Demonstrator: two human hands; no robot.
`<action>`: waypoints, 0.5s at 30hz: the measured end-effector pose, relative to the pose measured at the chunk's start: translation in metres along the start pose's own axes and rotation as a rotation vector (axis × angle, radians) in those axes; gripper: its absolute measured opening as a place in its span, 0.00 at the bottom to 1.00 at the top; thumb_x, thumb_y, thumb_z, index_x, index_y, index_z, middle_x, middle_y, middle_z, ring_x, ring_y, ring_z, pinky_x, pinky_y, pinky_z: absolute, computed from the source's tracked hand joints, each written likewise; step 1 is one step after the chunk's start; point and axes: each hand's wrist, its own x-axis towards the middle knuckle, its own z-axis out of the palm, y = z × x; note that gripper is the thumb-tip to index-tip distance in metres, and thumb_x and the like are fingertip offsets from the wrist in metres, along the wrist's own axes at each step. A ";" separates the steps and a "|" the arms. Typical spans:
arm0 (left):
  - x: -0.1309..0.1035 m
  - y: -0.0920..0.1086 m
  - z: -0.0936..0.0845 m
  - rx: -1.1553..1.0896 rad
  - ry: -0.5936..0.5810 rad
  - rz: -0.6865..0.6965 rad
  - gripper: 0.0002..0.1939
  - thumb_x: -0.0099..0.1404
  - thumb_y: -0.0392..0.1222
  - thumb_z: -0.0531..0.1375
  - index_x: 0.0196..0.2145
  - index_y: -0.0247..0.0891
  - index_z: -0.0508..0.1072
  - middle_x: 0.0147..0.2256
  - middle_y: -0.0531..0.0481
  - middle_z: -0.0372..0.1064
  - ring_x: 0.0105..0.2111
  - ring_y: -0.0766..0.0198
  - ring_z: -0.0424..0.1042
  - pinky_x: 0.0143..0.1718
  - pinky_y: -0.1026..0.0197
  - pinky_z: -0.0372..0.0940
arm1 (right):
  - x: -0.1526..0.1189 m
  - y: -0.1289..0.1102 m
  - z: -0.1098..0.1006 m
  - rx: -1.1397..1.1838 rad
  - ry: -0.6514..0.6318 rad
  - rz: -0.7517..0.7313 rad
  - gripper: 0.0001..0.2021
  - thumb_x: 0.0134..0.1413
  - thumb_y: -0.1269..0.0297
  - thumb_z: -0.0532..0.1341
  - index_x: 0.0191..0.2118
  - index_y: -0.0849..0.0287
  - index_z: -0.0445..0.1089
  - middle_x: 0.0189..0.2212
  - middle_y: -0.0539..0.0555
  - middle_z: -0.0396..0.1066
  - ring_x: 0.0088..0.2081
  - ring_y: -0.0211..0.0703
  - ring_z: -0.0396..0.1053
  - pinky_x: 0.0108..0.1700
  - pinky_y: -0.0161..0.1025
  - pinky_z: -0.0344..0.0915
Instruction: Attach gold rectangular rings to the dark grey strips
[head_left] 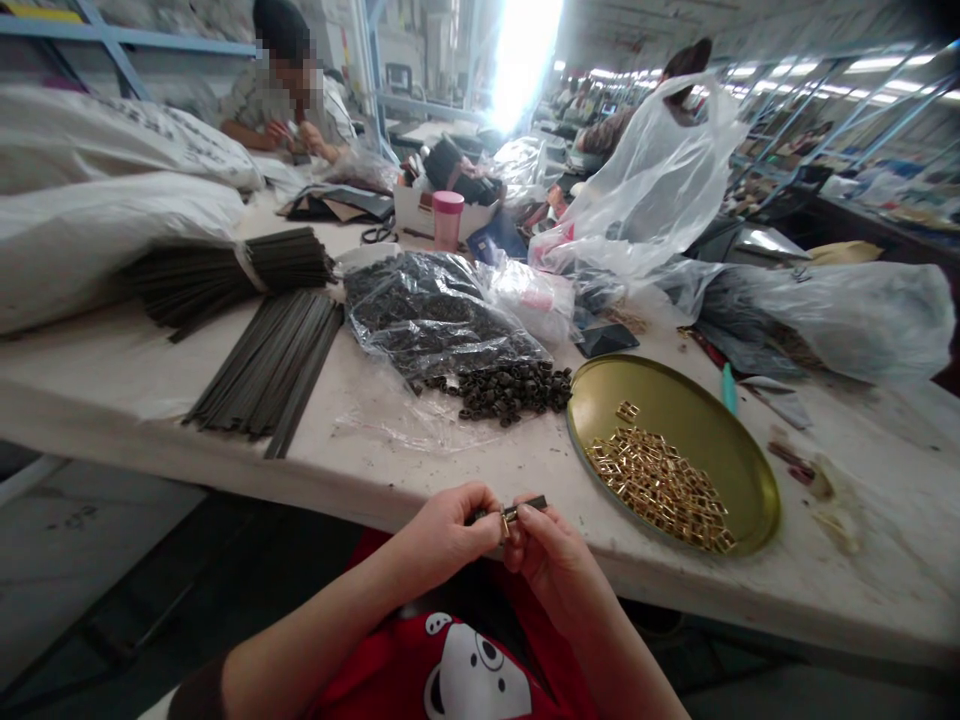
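My left hand (pixel 455 527) and my right hand (pixel 546 540) meet at the table's front edge, both closed around one dark strip (pixel 534 503). A small gold buckle (pixel 510 514) sits on the strip between my fingertips. The strip's dark end sticks out past my right thumb. To the right, many gold buckles (pixel 660 485) lie in a round gold tray (pixel 739 490). Small dark loops (pixel 514 392) are heaped beyond my hands, beside a clear bag of dark pieces (pixel 442 310). Dark strips (pixel 266 365) lie loose at the left, near a tied bundle (pixel 225 270).
White sacks (pixel 112 225) fill the left side of the table (pixel 450 465). A pink-lidded jar (pixel 448 222), black scissors (pixel 379 234) and plastic bags (pixel 652 190) stand or lie farther back. One person (pixel 289 90) sits across at the left; another is behind the bags.
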 end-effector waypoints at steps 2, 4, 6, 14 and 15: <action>0.000 0.000 0.001 -0.020 -0.013 -0.015 0.05 0.54 0.39 0.51 0.23 0.36 0.63 0.17 0.60 0.56 0.19 0.72 0.54 0.21 0.69 0.50 | 0.000 0.000 0.001 -0.046 -0.008 -0.016 0.12 0.43 0.59 0.64 0.26 0.60 0.62 0.16 0.44 0.61 0.18 0.29 0.56 0.21 0.28 0.54; 0.000 -0.001 0.002 -0.050 -0.046 -0.049 0.06 0.55 0.41 0.52 0.24 0.37 0.62 0.16 0.60 0.56 0.17 0.72 0.54 0.19 0.70 0.49 | -0.001 -0.001 0.002 -0.193 0.025 -0.115 0.11 0.45 0.59 0.62 0.26 0.59 0.61 0.16 0.43 0.60 0.19 0.30 0.56 0.22 0.29 0.54; 0.001 -0.003 0.003 -0.077 -0.080 -0.071 0.06 0.56 0.43 0.52 0.27 0.37 0.62 0.17 0.60 0.58 0.15 0.73 0.52 0.16 0.70 0.48 | -0.001 -0.002 0.003 -0.442 0.111 -0.274 0.10 0.47 0.59 0.60 0.26 0.58 0.60 0.17 0.43 0.59 0.20 0.32 0.56 0.23 0.30 0.55; 0.002 -0.004 0.000 -0.016 -0.024 0.054 0.08 0.57 0.42 0.52 0.24 0.36 0.63 0.19 0.59 0.59 0.22 0.70 0.58 0.24 0.68 0.53 | -0.010 -0.006 -0.001 -1.134 0.275 -0.661 0.05 0.50 0.63 0.58 0.29 0.58 0.63 0.20 0.47 0.64 0.22 0.37 0.61 0.26 0.34 0.58; 0.002 -0.003 0.000 -0.029 -0.028 0.042 0.08 0.57 0.42 0.52 0.24 0.36 0.63 0.18 0.59 0.58 0.22 0.70 0.57 0.24 0.68 0.52 | -0.013 -0.008 -0.001 -1.125 0.225 -0.704 0.05 0.51 0.63 0.57 0.30 0.58 0.64 0.22 0.49 0.65 0.25 0.38 0.63 0.28 0.34 0.59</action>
